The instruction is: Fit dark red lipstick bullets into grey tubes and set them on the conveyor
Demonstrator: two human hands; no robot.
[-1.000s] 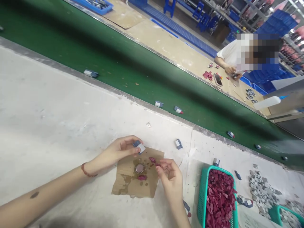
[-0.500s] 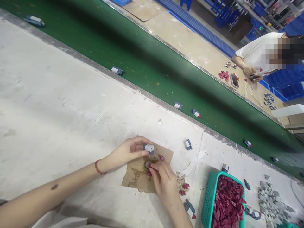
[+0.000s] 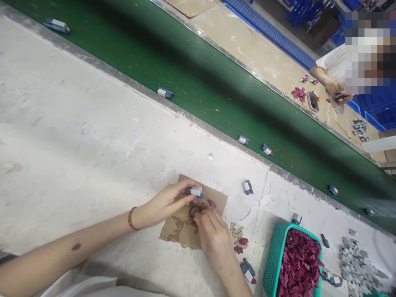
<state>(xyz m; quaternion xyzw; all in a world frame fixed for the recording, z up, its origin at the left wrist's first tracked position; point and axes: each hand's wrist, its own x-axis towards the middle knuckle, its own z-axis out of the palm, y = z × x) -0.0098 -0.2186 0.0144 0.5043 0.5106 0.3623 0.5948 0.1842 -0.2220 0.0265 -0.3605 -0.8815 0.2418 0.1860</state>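
Left hand [image 3: 168, 202]: forearm laid across the white worktop [image 3: 77, 136], thumb and fingertips pinched on a small grey-and-white block [image 3: 194, 191], held over a stained cardboard scrap [image 3: 182, 227] near the worktop's front edge. Right hand [image 3: 213, 237]: fingers curled, tips pressed at a small round cap [image 3: 194, 211] on the cardboard; grip not discernible. Teal mesh basket [image 3: 275, 260] at front right, filled with maroon chips [image 3: 298, 264]; loose grey pieces [image 3: 355, 260] heaped beside. Green conveyor belt [image 3: 201, 82] beyond the far edge.
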